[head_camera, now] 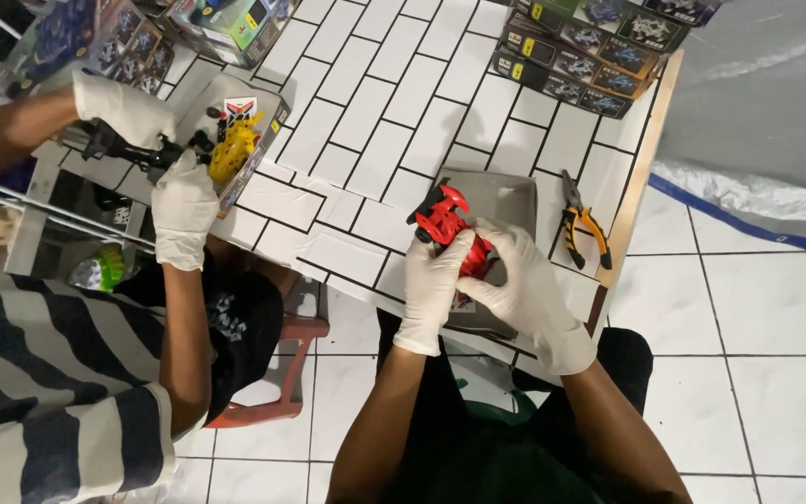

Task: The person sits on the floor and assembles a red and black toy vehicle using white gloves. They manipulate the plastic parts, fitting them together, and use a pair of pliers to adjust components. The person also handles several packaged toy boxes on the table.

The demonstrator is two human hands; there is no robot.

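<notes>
- Left hand (433, 280), white glove: closed around the near side of a red toy car (447, 224), fingers wrapped over the body to steady it
- Right hand (515, 280), white glove: pressed shut against the car's other flank, thumb and fingers pinching; exact contact under the fingers not visible
- Red toy car: held between both hands, tilted, nose up and away, raised just above a grey tray (506, 198); kept over the tray, likely so loose parts drop in rather than onto the floor
- Grey tray: open box at the near edge of the table, partly hidden by the hands
- Pliers (582, 227), orange and black handles: flat on the table just right of the tray, within easy reach of the right hand, untouched
- Table (394, 103): white brick-pattern top, wooden edge on the right
- Stacked toy boxes (576, 56): far right corner, well apart from the hands, kept out of the working space
- Co-worker's gloved hands (184, 201), left of view, striped sleeve: busy with a yellow toy (235, 149) over another open box; separate from the person's own hands
- Red stool (277, 373): on the tiled floor below the table
</notes>
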